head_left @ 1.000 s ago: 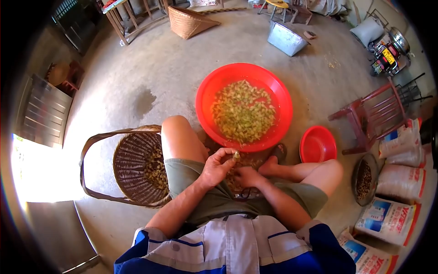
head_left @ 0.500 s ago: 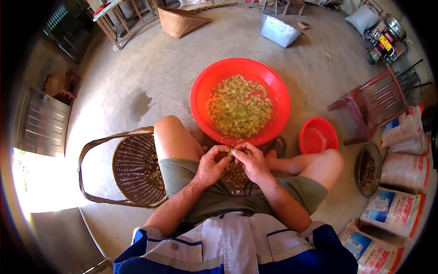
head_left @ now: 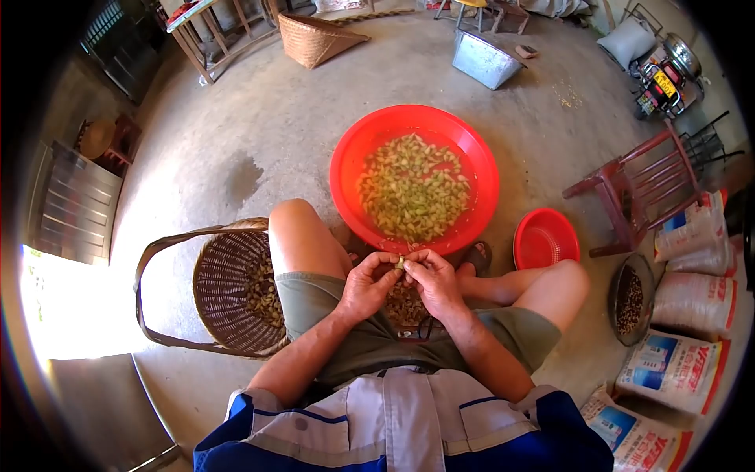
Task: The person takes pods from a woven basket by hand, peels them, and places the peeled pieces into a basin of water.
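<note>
The left hand (head_left: 367, 285) and right hand (head_left: 435, 283) come together in front, each seemingly pinching.

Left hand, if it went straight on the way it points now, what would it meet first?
Most likely the right hand, which faces it across the pale piece between them; the big tub looks to lie beyond, though depth is unclear.

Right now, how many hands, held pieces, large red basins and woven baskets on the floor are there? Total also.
Hands: 2 (left hand, right hand)
Held piece: 1
Large red basin: 1
Woven baskets: 2 (dark basket, tan basket)
Total: 6
</note>
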A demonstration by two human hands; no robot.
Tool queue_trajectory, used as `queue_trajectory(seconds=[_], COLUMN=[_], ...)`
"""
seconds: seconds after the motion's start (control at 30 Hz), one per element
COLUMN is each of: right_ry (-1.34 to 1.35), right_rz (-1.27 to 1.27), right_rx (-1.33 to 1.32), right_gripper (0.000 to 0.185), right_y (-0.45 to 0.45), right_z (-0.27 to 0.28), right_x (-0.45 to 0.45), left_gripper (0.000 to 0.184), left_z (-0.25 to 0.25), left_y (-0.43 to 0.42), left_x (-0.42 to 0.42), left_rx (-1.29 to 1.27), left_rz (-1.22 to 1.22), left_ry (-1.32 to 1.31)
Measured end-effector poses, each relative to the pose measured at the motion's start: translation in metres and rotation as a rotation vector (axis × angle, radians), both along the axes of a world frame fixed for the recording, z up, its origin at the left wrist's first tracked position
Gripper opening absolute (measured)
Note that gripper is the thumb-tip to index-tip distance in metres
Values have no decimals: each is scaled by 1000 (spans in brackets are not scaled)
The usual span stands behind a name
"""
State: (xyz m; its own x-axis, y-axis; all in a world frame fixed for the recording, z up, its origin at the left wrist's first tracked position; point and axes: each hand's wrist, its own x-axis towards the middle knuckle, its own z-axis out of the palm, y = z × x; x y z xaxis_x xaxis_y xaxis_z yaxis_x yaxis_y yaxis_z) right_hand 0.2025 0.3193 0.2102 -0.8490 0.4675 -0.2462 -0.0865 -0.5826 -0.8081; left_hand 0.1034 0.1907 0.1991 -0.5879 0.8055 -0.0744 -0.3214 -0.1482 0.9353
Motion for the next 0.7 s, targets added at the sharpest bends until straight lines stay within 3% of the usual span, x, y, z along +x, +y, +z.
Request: queue_trajectory(seconds=[0.7], right_ry=[39], right_rz=[-8], right_rx=[96], right_gripper=[8], right_y=[-3], right_z=[-7], right_x=[-5], left_gripper=[21], left_z=[4], left_y=[0], left_x=[2], left_rx=[-57], left_rz=[100], left_ry=[182])
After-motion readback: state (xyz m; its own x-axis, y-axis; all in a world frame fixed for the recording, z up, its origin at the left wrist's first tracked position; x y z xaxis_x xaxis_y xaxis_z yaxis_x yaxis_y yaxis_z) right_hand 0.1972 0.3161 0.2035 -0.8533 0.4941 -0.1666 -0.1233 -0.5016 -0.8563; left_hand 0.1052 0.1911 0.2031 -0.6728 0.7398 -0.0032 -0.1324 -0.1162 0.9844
